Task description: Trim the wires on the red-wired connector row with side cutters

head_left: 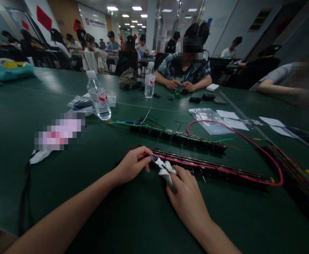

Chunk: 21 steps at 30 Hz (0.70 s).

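My right hand [187,188] is wrapped round the handles of cutting pliers [166,169] with white-and-grey grips. Their dark jaws point up and left, right at the fingertips of my left hand [133,164]. Those left fingers are pinched together beside a red cable [212,168]; what lies between them is too small to make out. The cable runs along a long dark strip of black blocks [239,178] with copper-coloured rods, then loops back from the right end. Behind it lies a similar strip [181,138] with a green wire along it.
Two water bottles [101,97] [149,81] stand farther back. A clear plastic bag [210,121] and white papers [227,114] lie at the back right. A bundle of coloured wires [300,169] is at right. Across the green table a person [185,67] handles small parts.
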### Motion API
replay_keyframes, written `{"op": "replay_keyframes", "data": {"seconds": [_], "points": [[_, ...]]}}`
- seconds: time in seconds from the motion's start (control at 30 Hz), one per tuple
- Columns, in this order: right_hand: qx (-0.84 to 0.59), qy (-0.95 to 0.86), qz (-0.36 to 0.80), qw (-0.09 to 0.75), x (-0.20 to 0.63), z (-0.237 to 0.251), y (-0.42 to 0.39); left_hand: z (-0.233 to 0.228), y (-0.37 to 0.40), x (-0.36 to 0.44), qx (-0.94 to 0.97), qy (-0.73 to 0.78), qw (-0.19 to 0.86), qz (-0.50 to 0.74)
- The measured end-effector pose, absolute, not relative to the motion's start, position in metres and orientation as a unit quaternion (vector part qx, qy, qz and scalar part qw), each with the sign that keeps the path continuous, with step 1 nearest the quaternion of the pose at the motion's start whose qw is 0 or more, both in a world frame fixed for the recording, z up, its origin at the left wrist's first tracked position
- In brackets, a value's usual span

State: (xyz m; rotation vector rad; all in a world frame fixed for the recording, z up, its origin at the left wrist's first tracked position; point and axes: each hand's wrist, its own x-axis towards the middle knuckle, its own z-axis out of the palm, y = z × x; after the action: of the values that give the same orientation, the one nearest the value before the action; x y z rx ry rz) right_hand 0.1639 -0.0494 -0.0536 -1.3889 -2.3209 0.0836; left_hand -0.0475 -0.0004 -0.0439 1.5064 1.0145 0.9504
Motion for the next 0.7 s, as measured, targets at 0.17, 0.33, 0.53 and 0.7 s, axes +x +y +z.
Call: {"op": "replay_keyframes", "data": {"seconds": [0.17, 0.33, 0.53, 0.7], "points": [[-0.502, -0.838, 0.031, 0.211, 0.1638, -0.0544, -0.0493, -0.0433, -0.0005, -0.047, 0.627, 0.424, 0.521, 0.395], [-0.502, -0.838, 0.041, 0.21, 0.1638, -0.0531, -0.0502, -0.0444, -0.0003, -0.047, 0.623, 0.424, 0.525, 0.395], [-0.502, -0.838, 0.035, 0.214, 0.1635, -0.0526, -0.051, -0.0463, 0.0, -0.0474, 0.628, 0.419, 0.522, 0.397], [-0.501, -0.837, 0.034, 0.216, 0.1628, -0.054, -0.0512, -0.0493, 0.0009, -0.048, 0.63, 0.416, 0.521, 0.399]]}}
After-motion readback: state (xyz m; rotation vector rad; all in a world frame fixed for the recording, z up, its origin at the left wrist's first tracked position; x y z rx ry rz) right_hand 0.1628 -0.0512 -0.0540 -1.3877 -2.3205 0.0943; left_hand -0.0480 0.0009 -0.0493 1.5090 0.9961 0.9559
